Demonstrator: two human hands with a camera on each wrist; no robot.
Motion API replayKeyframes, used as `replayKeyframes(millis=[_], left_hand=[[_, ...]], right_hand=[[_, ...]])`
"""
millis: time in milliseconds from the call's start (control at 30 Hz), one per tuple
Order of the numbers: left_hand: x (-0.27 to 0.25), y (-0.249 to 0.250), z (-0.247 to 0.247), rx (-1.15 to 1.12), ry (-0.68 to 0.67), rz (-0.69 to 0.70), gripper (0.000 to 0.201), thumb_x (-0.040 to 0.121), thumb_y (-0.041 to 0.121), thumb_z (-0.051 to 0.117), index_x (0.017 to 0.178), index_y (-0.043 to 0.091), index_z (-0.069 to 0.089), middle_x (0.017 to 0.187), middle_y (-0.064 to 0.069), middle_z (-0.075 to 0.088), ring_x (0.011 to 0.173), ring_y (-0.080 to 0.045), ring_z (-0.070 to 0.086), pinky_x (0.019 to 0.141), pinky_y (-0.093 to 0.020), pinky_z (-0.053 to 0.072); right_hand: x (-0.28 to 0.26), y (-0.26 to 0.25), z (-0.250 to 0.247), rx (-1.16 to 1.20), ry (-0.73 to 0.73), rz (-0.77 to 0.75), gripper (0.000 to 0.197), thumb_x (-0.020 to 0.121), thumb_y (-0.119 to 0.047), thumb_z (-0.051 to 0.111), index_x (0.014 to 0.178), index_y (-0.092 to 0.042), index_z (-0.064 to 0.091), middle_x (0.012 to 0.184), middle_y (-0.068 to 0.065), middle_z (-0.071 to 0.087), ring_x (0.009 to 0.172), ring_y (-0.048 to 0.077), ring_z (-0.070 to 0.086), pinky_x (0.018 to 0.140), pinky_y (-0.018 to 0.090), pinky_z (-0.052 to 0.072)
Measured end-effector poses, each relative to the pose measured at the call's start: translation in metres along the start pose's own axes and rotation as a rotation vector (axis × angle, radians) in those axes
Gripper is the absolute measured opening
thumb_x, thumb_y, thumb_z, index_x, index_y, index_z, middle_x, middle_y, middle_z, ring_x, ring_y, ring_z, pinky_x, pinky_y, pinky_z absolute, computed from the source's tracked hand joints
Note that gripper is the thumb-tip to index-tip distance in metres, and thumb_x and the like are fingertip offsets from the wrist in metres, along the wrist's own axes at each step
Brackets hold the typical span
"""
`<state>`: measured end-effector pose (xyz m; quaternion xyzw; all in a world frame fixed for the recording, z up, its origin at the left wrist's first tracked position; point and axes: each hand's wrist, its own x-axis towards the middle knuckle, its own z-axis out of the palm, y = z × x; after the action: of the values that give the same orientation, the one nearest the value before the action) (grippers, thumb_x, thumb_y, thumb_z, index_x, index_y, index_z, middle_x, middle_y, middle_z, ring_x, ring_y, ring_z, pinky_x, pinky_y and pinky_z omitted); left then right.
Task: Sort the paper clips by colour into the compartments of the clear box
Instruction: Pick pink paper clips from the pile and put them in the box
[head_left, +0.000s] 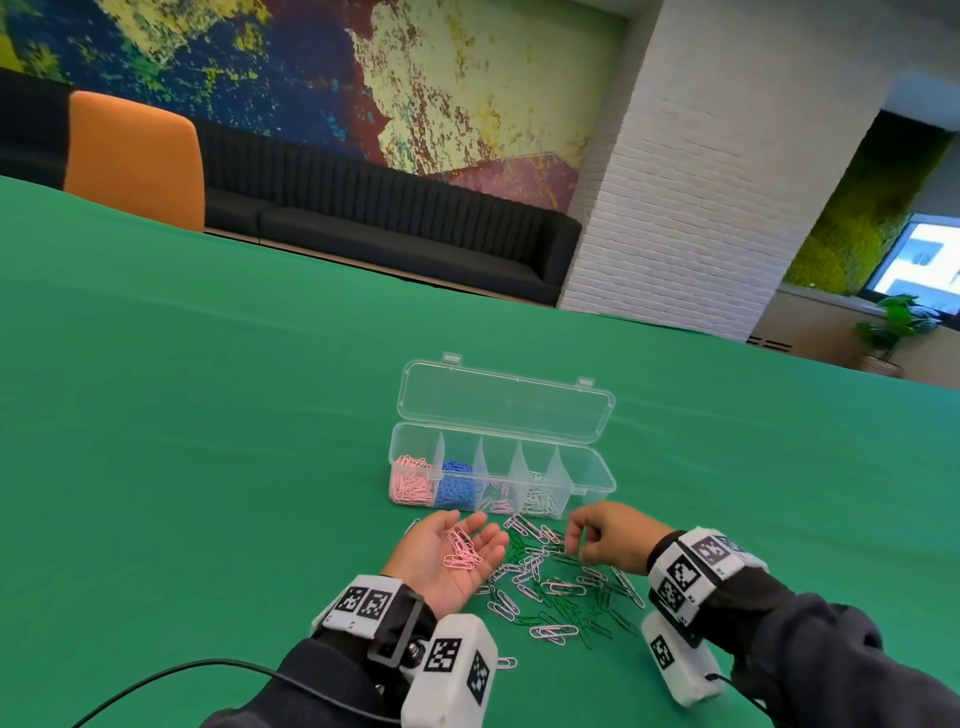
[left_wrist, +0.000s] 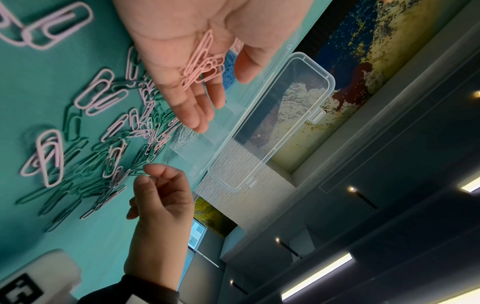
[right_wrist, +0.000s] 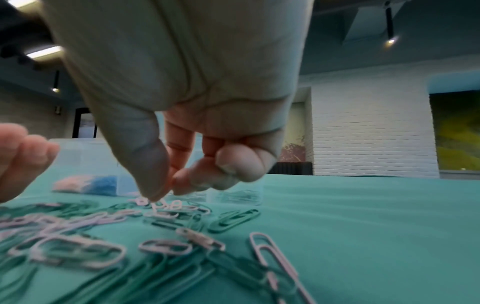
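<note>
Paper clips, loose pile (head_left: 558, 587): pink and green ones lie mixed on the green desk (head_left: 208, 415) right in front of you, between your two wrists and just short of the box.
Stray clip (head_left: 506, 662): one pale clip lies apart from the pile, beside your left wrist camera.
Left hand (head_left: 452, 558): yours is turned palm up with the fingers relaxed and nearly straight, at the left edge of the pile.
Pink clips in palm (head_left: 462, 551): a small bunch rests loose on that open palm; the left wrist view (left_wrist: 202, 65) shows them lying across the base of your fingers.
Right hand (head_left: 610, 538): it hangs over the far right part of the pile, fingers curled downward, thumb and forefinger tips brought together just above a pale clip; whether they already pinch it, you cannot tell from these views.
Clear box (head_left: 592, 470): it stands just beyond both hands, lid (head_left: 506, 402) folded open behind it.
Compartments, left to right: pink clips (head_left: 413, 480), blue clips (head_left: 457, 483), a few pale ones, then a heap of pale and dark clips, while the rightmost looks bare.
</note>
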<state>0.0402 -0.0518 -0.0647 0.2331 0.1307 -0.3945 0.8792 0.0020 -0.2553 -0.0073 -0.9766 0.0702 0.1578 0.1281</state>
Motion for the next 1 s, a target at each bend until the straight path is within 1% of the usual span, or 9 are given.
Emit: replayKeyframes(millis=[133, 267, 433, 533, 633, 700, 867, 933, 1000], left_hand=[[0.001, -0.001, 0.0, 0.002, 0.002, -0.001, 0.035, 0.099, 0.021, 0.035, 0.088, -0.004, 0.056, 0.075, -0.021, 0.06, 0.059, -0.03, 0.062, 0.048, -0.032, 0.056], [0.001, 0.0, -0.001, -0.004, 0.001, -0.001, 0.035, 0.099, 0.021, 0.035, 0.087, -0.004, 0.056, 0.075, -0.021, 0.06, 0.055, -0.03, 0.064, 0.047, -0.032, 0.056], [0.002, -0.001, -0.001, 0.003, 0.007, -0.001, 0.036, 0.099, 0.021, 0.035, 0.085, -0.004, 0.057, 0.073, -0.021, 0.06, 0.054, -0.03, 0.064, 0.047, -0.032, 0.055], [0.003, -0.001, -0.001, 0.001, 0.011, 0.0, 0.036, 0.099, 0.021, 0.034, 0.085, -0.004, 0.057, 0.074, -0.02, 0.06, 0.054, -0.03, 0.065, 0.047, -0.032, 0.055], [0.003, 0.0, -0.001, 0.007, 0.012, -0.002, 0.036, 0.099, 0.021, 0.034, 0.086, -0.004, 0.057, 0.075, -0.02, 0.06, 0.055, -0.03, 0.065, 0.047, -0.032, 0.056], [0.003, 0.0, -0.001, 0.009, 0.011, -0.003, 0.035, 0.099, 0.021, 0.035, 0.087, -0.004, 0.057, 0.075, -0.021, 0.06, 0.055, -0.03, 0.064, 0.048, -0.033, 0.056], [0.004, -0.001, -0.002, 0.02, 0.008, -0.006, 0.036, 0.099, 0.022, 0.035, 0.086, -0.003, 0.057, 0.075, -0.021, 0.061, 0.058, -0.03, 0.064, 0.049, -0.032, 0.056], [0.004, -0.001, -0.002, 0.044, 0.004, -0.011, 0.037, 0.099, 0.022, 0.034, 0.086, -0.003, 0.058, 0.078, -0.021, 0.061, 0.065, -0.03, 0.063, 0.051, -0.032, 0.056], [0.003, -0.001, -0.001, 0.081, 0.003, -0.013, 0.036, 0.099, 0.023, 0.034, 0.088, -0.002, 0.058, 0.082, -0.021, 0.061, 0.075, -0.031, 0.06, 0.059, -0.033, 0.055]], right_hand=[[-0.001, -0.003, 0.012, -0.055, -0.057, 0.0, 0.02, 0.085, -0.012, 0.063, 0.076, -0.026, 0.051, 0.071, -0.013, 0.049, 0.064, 0.0, 0.045, 0.062, 0.012, 0.039], [-0.001, -0.007, 0.021, -0.127, -0.074, -0.022, 0.027, 0.085, -0.013, 0.062, 0.068, -0.026, 0.045, 0.071, -0.013, 0.049, 0.068, 0.005, 0.047, 0.073, 0.018, 0.044], [-0.008, -0.006, 0.022, -0.134, -0.109, -0.069, 0.029, 0.083, -0.008, 0.06, 0.067, -0.026, 0.045, 0.069, -0.013, 0.049, 0.065, 0.001, 0.046, 0.06, 0.01, 0.037], [-0.012, -0.005, 0.019, -0.039, -0.144, -0.069, 0.025, 0.085, -0.01, 0.061, 0.069, -0.027, 0.05, 0.071, -0.014, 0.054, 0.065, -0.004, 0.049, 0.062, 0.008, 0.039], [-0.006, -0.003, 0.016, -0.027, -0.062, -0.026, 0.022, 0.086, -0.013, 0.061, 0.071, -0.025, 0.051, 0.074, -0.012, 0.055, 0.071, 0.001, 0.052, 0.069, 0.011, 0.044], [-0.002, -0.004, 0.018, -0.065, -0.031, 0.011, 0.022, 0.085, -0.016, 0.063, 0.07, -0.025, 0.049, 0.075, -0.012, 0.054, 0.075, 0.008, 0.053, 0.074, 0.017, 0.048], [0.005, -0.012, 0.025, -0.142, -0.061, 0.056, 0.025, 0.085, -0.013, 0.057, 0.065, -0.021, 0.046, 0.071, -0.007, 0.049, 0.079, 0.014, 0.052, 0.072, 0.02, 0.046], [0.006, -0.014, 0.025, -0.157, -0.081, 0.064, 0.026, 0.085, -0.011, 0.055, 0.063, -0.02, 0.045, 0.069, -0.006, 0.047, 0.078, 0.015, 0.051, 0.071, 0.021, 0.045], [0.008, -0.015, 0.022, -0.175, -0.09, 0.071, 0.026, 0.085, -0.011, 0.054, 0.062, -0.021, 0.045, 0.067, -0.006, 0.046, 0.075, 0.015, 0.05, 0.067, 0.02, 0.043]])
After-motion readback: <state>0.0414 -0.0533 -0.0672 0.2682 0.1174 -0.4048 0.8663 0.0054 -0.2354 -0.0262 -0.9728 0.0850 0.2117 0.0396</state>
